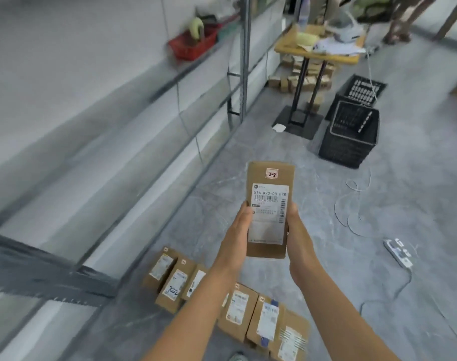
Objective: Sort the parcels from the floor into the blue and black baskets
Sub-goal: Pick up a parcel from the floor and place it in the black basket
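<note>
Up over the floor parcels [266, 319], holding one brown parcel [270, 178] by its long edges, left hand [237, 230] and right hand [300, 235] both curling round it, long side pointing ahead, black baskets [351, 134] sitting well apart, nearer the right hand.

Got a brown labelled parcel [270, 212] upright between my left hand [236, 230] and right hand [300, 230]; other parcels [237, 308] lie on the floor [378, 230], black baskets [351, 134] further off.

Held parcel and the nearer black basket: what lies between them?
In the head view, only bare grey floor shows between the held parcel and the nearer black basket; a thin white cord loops just right of that stretch.
</note>
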A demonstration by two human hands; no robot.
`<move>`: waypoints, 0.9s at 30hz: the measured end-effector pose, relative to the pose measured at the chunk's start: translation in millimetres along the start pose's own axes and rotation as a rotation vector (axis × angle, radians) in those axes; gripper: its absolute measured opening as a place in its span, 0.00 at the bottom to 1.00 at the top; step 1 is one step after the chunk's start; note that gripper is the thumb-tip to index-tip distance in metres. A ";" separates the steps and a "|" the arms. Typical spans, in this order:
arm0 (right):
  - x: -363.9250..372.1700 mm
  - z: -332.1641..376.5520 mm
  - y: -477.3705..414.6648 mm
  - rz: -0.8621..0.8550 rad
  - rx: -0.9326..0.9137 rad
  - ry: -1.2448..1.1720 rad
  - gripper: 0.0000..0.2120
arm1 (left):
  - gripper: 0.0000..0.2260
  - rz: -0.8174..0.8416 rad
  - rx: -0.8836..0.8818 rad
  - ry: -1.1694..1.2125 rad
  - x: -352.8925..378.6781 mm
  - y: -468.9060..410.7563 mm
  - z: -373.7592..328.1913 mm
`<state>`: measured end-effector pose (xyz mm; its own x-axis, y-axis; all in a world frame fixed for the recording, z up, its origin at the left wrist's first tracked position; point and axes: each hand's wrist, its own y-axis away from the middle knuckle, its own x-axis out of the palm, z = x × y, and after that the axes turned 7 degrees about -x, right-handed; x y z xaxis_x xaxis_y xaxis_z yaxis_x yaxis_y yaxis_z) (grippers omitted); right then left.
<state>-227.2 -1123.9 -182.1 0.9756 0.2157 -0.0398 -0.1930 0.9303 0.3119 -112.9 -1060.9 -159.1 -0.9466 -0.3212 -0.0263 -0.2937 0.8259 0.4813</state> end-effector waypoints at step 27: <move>273.6 41.3 330.6 1.176 -0.249 0.252 0.26 | 0.15 -1.008 0.166 0.482 -207.6 397.0 74.5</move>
<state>-19.7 -769.6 -50.6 0.1519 0.9873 -0.0475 -0.9834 0.1558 0.0929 -42.8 -631.8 -27.8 -0.1283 -0.9915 0.0215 -0.9426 0.1286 0.3083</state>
